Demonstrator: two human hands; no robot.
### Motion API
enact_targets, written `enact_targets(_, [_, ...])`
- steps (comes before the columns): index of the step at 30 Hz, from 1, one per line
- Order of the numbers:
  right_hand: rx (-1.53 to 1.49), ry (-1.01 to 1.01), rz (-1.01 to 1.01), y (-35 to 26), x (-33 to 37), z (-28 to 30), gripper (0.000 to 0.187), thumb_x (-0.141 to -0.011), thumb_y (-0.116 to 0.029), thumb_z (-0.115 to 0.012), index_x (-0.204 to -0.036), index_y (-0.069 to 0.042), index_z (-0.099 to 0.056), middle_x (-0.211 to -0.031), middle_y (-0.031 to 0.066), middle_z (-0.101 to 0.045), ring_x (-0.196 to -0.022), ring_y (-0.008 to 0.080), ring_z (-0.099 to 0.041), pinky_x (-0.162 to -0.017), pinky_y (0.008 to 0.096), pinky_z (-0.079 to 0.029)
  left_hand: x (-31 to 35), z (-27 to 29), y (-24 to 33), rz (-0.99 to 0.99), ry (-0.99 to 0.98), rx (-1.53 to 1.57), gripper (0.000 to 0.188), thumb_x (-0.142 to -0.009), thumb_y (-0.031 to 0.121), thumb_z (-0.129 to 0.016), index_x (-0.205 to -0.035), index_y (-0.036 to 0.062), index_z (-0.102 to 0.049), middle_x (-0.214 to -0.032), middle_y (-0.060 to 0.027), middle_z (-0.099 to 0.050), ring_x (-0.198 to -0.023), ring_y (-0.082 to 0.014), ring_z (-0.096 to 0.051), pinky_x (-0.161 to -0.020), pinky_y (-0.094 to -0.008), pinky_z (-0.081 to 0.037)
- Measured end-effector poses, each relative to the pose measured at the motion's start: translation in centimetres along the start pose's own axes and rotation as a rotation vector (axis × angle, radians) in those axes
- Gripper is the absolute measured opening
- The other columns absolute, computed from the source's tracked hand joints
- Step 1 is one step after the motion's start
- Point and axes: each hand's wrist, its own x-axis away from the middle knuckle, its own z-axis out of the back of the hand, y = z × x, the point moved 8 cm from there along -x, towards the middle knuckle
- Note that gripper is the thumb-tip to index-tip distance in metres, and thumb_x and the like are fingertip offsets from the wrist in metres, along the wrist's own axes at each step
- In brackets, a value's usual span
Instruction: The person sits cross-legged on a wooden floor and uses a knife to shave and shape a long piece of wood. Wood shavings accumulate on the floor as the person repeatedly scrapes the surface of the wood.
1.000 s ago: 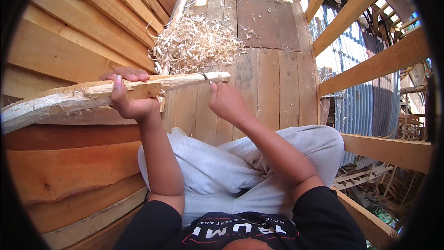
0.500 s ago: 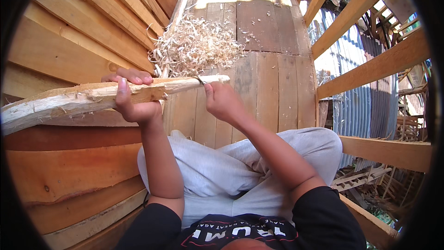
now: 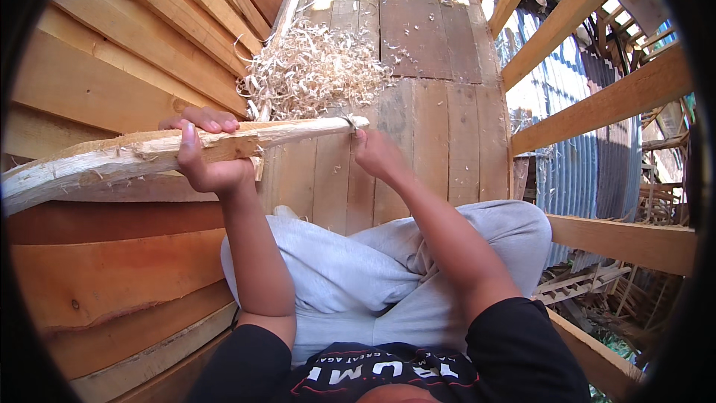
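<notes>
A long, pale piece of carved wood (image 3: 298,130) reaches in from the left edge, thick at that end and tapering to a blunt tip on the right. Around its middle my left hand (image 3: 205,160) is closed, thumb on the near side and fingers over the far side. Curled shavings cling to the surface beside that hand. My right hand (image 3: 379,155) is closed at the narrow tip, holding a small knife whose thin dark blade (image 3: 350,122) lies across the wood. The knife's handle is hidden in the fist.
A heap of wood shavings (image 3: 317,71) lies on the plank floor (image 3: 429,142) beyond the carved piece. Stacked boards (image 3: 112,269) line my left side. On the right stands a slatted wooden railing (image 3: 597,116), with corrugated metal sheeting (image 3: 589,172) behind it. My crossed legs are below.
My right hand has slid the knife rightward along the wood, closer to the tip. The left hand has shifted slightly left, still gripping the wood.
</notes>
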Motion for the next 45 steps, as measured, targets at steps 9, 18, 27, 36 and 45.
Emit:
enact_targets(9, [0.036,-0.083,-0.012,-8.5,2.7,1.0,0.048,-0.099,-0.028,-0.036,-0.088,0.007,-0.066,-0.090,0.0316,-0.065,-0.088,0.0470,-0.062,-0.081,0.0523,-0.049,-0.1,0.9,0.5,-0.022,0.014,-0.035,0.017,-0.080,0.021,-0.055,-0.090,0.0114,-0.045,-0.064,-0.0055,-0.044,-0.055,-0.0157,-0.046,-0.054,-0.0300,-0.046])
enact_targets(18, [0.106,-0.063,-0.200,1.1,-0.4,-0.2,0.050,-0.100,-0.030,-0.035,-0.085,0.008,-0.064,-0.088,0.0342,-0.062,-0.088,0.0493,-0.060,-0.080,0.0538,-0.046,0.4,-0.4,-0.3,-0.006,-0.028,-0.018,0.018,-0.079,0.021,-0.055,-0.091,0.0113,-0.045,-0.063,-0.0058,-0.044,-0.056,-0.0165,-0.046,-0.055,-0.0304,-0.046])
enact_targets(27, [0.035,-0.025,-0.144,2.7,-0.9,0.0,0.051,-0.100,-0.030,-0.034,-0.081,0.008,-0.063,-0.086,0.0335,-0.062,-0.085,0.0494,-0.060,-0.080,0.0547,-0.046,0.4,-0.9,-0.3,0.006,-0.027,-0.001,0.019,-0.079,0.021,-0.054,-0.091,0.0110,-0.044,-0.064,-0.0064,-0.044,-0.055,-0.0166,-0.045,-0.056,-0.0304,-0.046])
enact_targets(36, [-0.024,-0.020,-0.018,-6.2,1.3,-0.6,0.049,-0.100,-0.028,-0.035,-0.082,0.007,-0.064,-0.086,0.0336,-0.062,-0.084,0.0498,-0.060,-0.080,0.0543,-0.046,0.1,1.0,0.6,-0.018,0.010,-0.060,0.019,-0.079,0.023,-0.054,-0.090,0.0109,-0.044,-0.064,-0.0065,-0.044,-0.056,-0.0162,-0.045,-0.055,-0.0301,-0.046])
enact_targets(45, [0.119,-0.106,-0.165,-2.2,0.4,-0.1,0.050,-0.100,-0.028,-0.033,-0.085,0.007,-0.065,-0.092,0.0341,-0.063,-0.089,0.0494,-0.061,-0.084,0.0531,-0.048,0.0,0.7,0.1,-0.004,0.024,-0.062,0.019,-0.079,0.022,-0.054,-0.091,0.0109,-0.045,-0.065,-0.0059,-0.044,-0.057,-0.0155,-0.045,-0.055,-0.0297,-0.045])
